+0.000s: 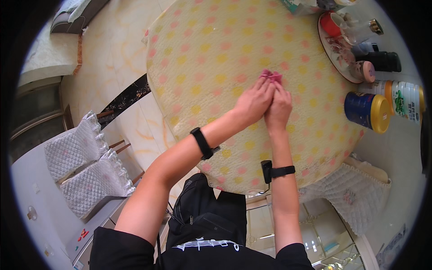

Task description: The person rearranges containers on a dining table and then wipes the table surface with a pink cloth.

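Note:
Both my hands meet over a round table with a yellow tablecloth (195, 71) patterned in pink and yellow flowers. My left hand (258, 98) and my right hand (279, 104) press together, with their fingers on a bunched pink cloth (271, 75). The cloth sticks out beyond my fingertips, and the part beneath them is hidden. Each forearm wears a black strap. How the fingers of each hand share the cloth is partly hidden, but both touch it.
At the table's right edge stand a tray (332, 60) with a red cup (331, 24) and glassware, a blue tub with a gold lid (362, 109) and a white can (405, 101). Chairs with quilted covers (96, 184) are at the left; another quilted cover (351, 192) is at the lower right.

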`<state>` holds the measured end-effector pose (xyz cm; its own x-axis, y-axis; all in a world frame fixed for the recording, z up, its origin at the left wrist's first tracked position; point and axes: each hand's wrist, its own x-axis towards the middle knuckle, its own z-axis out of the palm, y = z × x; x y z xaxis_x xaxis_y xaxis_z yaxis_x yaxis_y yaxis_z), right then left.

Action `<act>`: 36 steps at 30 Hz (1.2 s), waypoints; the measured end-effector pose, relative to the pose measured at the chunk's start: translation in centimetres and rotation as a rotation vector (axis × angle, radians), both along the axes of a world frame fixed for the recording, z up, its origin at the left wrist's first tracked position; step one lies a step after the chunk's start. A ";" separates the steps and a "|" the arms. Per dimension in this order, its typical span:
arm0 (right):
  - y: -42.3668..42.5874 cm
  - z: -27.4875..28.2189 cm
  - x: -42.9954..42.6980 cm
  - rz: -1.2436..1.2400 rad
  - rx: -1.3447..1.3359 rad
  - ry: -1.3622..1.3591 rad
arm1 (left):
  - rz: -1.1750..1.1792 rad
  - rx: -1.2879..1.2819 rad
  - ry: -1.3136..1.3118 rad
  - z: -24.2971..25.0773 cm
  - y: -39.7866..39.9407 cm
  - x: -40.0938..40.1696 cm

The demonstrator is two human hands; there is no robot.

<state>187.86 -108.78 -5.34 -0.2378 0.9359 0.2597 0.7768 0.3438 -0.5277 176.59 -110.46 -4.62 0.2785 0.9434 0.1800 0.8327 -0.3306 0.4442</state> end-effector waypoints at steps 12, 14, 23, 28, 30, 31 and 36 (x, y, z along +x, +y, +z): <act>-8.4 0.0 -11.4 0.193 -0.079 0.076 | 0.108 -0.195 0.092 1.8 -10.0 -11.6; -9.1 0.0 -12.2 0.216 -0.087 0.072 | 0.115 -0.182 0.149 2.0 -10.8 -12.3; -12.2 0.0 -15.6 0.274 -0.119 0.133 | 0.192 -0.187 0.106 1.9 -14.5 -15.6; -12.7 0.2 -15.7 0.312 -0.154 0.162 | 0.168 -0.195 0.120 2.1 -15.3 -16.3; -12.3 0.7 -14.9 0.321 -0.163 0.170 | 0.154 -0.190 0.130 2.1 -15.2 -16.2; -12.3 1.1 -14.4 0.351 -0.190 0.214 | 0.152 -0.193 0.132 2.2 -15.3 -16.3; -10.7 3.1 -10.9 0.227 -0.402 0.148 | 0.129 -0.271 0.197 3.1 -15.8 -16.7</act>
